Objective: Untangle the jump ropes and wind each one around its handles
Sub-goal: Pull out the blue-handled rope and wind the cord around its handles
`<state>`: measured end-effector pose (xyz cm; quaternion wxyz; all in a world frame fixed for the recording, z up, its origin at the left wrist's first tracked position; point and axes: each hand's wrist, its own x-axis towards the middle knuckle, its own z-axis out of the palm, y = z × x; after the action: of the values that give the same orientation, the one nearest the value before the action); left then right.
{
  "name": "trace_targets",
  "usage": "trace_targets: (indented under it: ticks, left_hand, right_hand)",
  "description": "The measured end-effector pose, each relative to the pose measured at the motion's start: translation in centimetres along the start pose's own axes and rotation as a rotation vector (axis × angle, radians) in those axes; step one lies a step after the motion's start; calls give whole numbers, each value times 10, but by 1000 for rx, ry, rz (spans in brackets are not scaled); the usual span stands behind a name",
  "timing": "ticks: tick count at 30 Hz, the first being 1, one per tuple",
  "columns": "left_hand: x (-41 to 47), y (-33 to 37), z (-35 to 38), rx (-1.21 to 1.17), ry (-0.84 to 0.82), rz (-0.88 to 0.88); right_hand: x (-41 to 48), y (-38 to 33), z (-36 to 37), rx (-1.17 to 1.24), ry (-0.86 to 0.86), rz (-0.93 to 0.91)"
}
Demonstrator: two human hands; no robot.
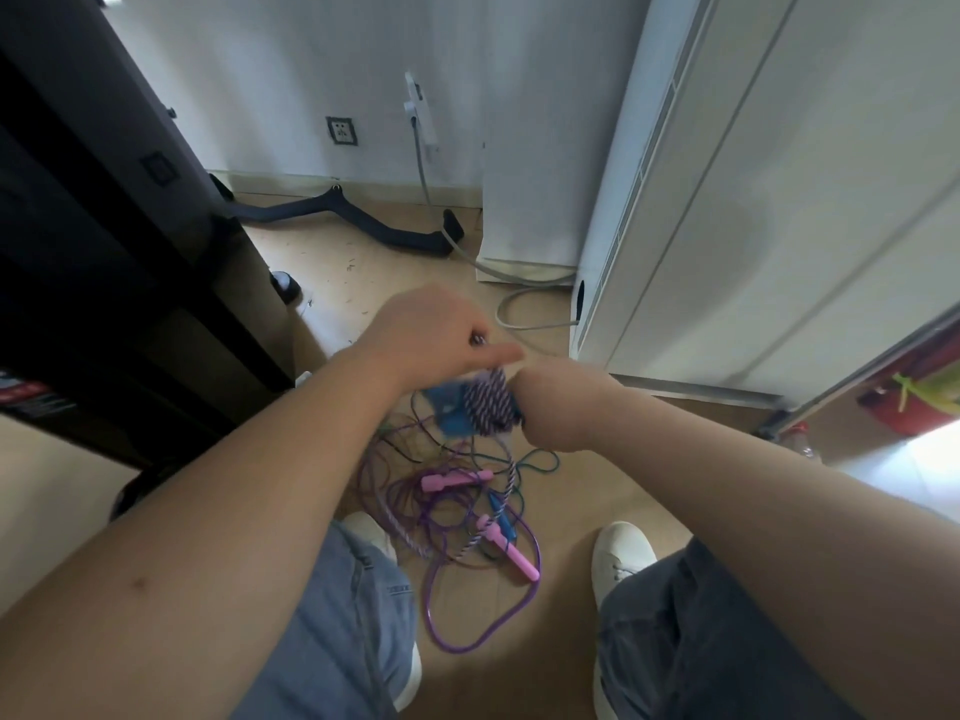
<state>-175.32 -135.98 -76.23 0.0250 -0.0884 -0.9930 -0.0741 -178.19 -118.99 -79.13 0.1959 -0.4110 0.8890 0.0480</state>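
Left grip [441, 335] was curled with the thumb out, pinching what looked like a strand of the striped rope [491, 402]; motion blur, so low confidence. Right grip [550, 407] was fisted against the wound bundle of that rope, held up between both grips above the floor [571, 491]; its fingers were hidden, so "closed on the bundle" is my read, not a sighting. Something blue [447, 410] sat just beside the bundle, too blurred to name. Risks: the loose tail [511, 478] dropped straight into the floor tangle, crossing the purple rope [483, 639], the green rope [540, 462], the pink handles [452, 480] and a blue handle [501, 514]; more winding could lift the whole pile or cinch a knot where the tail was threaded through. A slack right grip could let the turns slide off the bundle. The shoes [621, 553] stood just beside the loops, so a step could pin a rope and snag it. Floor was tan and wood-look, with small debris specks further out. Room: white wall with a socket [341, 131], grey cable [530, 304] curling to a tall white unit [753, 200], dark furniture [104, 252] at left, black bar [363, 220] near the skirting
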Motion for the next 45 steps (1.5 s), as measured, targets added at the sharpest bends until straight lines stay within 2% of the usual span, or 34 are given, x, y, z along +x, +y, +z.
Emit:
trace_targets:
  ticks: [2,4,7,9,11,12,15,18,21,23,25,27,30,34,36,38,41,43,45]
  left_hand:
    - [-1,-11,4,-64,-9,-79]
    - [-4,-21,11,-226,-106,-206]
    - [0,-15,9,-491,-249,-454]
    - [2,-15,10,-407,-362,-569]
    - [-2,-20,17,-501,-217,-500]
    - [-3,-19,20,-486,-197,-420]
    - [3,-6,20,-562,-168,-336]
    - [3,17,20,-390,-212,-171]
    - [0,20,20,-278,-218,-55]
    - [0,14,13,-283,-189,-32]
    - [-2,8,3,-300,-103,-22]
    - [-3,1,-1,-323,-26,-25]
    - [-5,-11,0,-268,-19,-61]
    - [-4,-23,12,-335,-103,-184]
    - [-5,-23,11,-459,-157,-309]
    - [-7,-27,10,-653,-170,-449]
    - [-9,-32,9,-666,-227,-494]
    - [-8,-28,9,-702,-219,-475]
    - [-5,-18,7,-670,-226,-423]
  right_hand:
    - [-13,-14,-10,-25,-58,-181]
    - [-23,-22,-19,89,-38,-261]
    - [-30,-15,-30,303,62,-191]
    - [-30,-4,-37,454,141,-127]
    - [-27,6,-43,574,258,-53]
    - [-23,11,-43,594,317,-2]
    - [-6,35,-36,555,403,189]
    - [7,52,-23,411,338,319]
    - [8,52,-10,188,262,339]
    - [4,48,-2,131,201,351]
    - [-3,40,1,54,33,301]
    - [-10,27,4,-50,-143,104]
    - [-20,-1,7,-57,-193,-163]
    - [-25,-16,-6,92,-47,-284]
    - [-29,-12,-16,228,37,-266]
    - [-32,-4,-24,414,150,-184]
    - [-29,5,-32,744,376,-5]
    - [-16,19,-30,793,492,150]
    - [-2,33,-24,705,500,269]
